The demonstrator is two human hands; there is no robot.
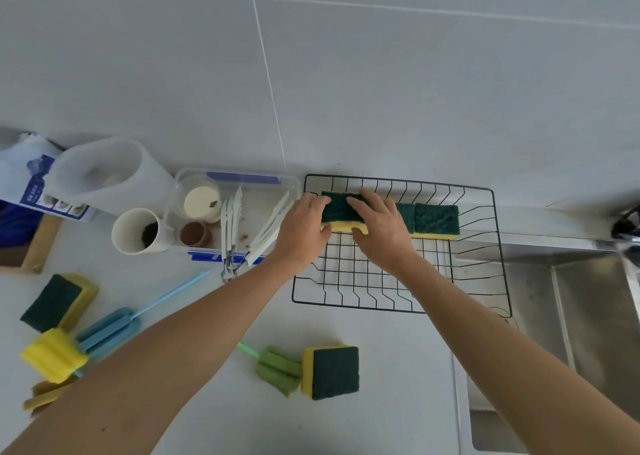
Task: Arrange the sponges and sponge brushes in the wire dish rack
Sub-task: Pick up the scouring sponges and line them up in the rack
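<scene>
Head camera: I am watching both hands working at the far row of the black wire dish rack (401, 246), which is sitting on the white tabletop (214, 420) beside a steel sink (588, 316). The left hand (304, 229) and right hand (381, 227) are each pressing on a green-and-yellow sponge (341, 208) standing on edge, fingers curled loosely over its top, thumbs at its yellow side; the grip is partly closed on it. Just beside it, two more sponges (436, 220) are standing in the same row. Out on the tabletop are lying another sponge (330, 371) touching a green sponge brush (277, 371), a blue sponge brush (110, 330), a yellow sponge brush (52, 354) and a further sponge (55, 302) at left.
</scene>
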